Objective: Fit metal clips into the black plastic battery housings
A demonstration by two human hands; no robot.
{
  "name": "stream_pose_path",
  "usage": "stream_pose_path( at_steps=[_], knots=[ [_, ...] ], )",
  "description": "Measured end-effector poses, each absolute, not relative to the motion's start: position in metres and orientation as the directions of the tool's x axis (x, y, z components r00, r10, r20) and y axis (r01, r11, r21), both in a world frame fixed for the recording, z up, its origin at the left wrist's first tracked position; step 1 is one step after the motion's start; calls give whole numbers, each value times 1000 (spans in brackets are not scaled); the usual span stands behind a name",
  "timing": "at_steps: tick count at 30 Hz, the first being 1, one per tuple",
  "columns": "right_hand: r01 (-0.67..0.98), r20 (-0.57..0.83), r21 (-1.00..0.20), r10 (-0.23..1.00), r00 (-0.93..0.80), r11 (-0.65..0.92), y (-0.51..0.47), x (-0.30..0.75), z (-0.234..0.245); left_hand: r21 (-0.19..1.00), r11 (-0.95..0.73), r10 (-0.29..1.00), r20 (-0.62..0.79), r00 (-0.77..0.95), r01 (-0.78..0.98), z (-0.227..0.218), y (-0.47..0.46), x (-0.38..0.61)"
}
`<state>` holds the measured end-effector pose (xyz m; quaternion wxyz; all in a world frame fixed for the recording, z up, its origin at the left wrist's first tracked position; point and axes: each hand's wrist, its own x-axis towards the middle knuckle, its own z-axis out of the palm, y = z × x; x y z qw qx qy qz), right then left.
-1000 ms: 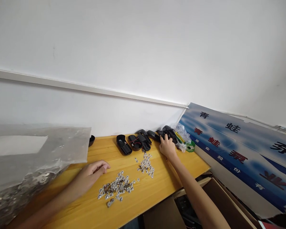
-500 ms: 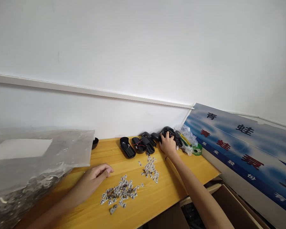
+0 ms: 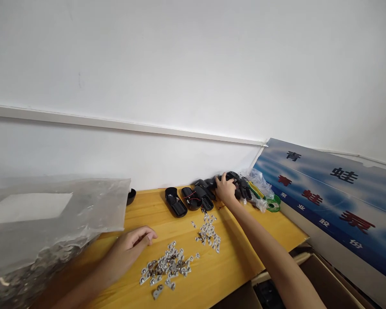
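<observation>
My right hand (image 3: 225, 189) reaches into a heap of black plastic housings (image 3: 243, 188) by the wall. Its visible fingers are spread over them, and the fingertips are partly hidden among the dark parts. Left of it lie more black housings, one with red wires (image 3: 193, 199) and a separate one (image 3: 176, 204). My left hand (image 3: 137, 240) hovers low over or rests on the table, fingers curled and thumb against them; whatever may be inside is hidden. Beside it is a pile of small metal contact plates (image 3: 169, 264), with a smaller pile (image 3: 209, 231) farther back.
A clear plastic bag of metal pieces (image 3: 51, 240) covers the table's left side. At the right end lie yellow-green-handled pliers (image 3: 256, 190), a green spool (image 3: 273, 204) and crumpled plastic. A cardboard box (image 3: 321, 279) stands below the wooden table's (image 3: 238, 257) right edge. A blue printed board (image 3: 324, 197) leans nearby.
The view has shifted slightly, so the table things appear a little farther right and lower. My right hand stays at the black housings, its fingers slightly shifted. My left hand keeps its curled pose.
</observation>
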<state>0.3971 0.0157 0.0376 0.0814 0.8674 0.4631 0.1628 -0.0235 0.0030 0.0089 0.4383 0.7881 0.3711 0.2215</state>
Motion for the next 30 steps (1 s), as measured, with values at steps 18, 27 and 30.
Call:
stream_pose_path(
  at_steps=[18, 27, 30],
  knots=[
    [809, 257, 380, 892, 373, -448, -30, 406, 47, 874, -352, 770, 66, 634, 336, -1, 8, -25],
    [878, 464, 139, 813, 351, -458, -81, 408, 57, 861, -371, 767, 73, 637, 349, 0, 7, -25],
    [906, 578, -115, 715, 394, -407, -106, 411, 69, 853, -370, 778, 67, 625, 369, 5, 6, -25]
  ],
)
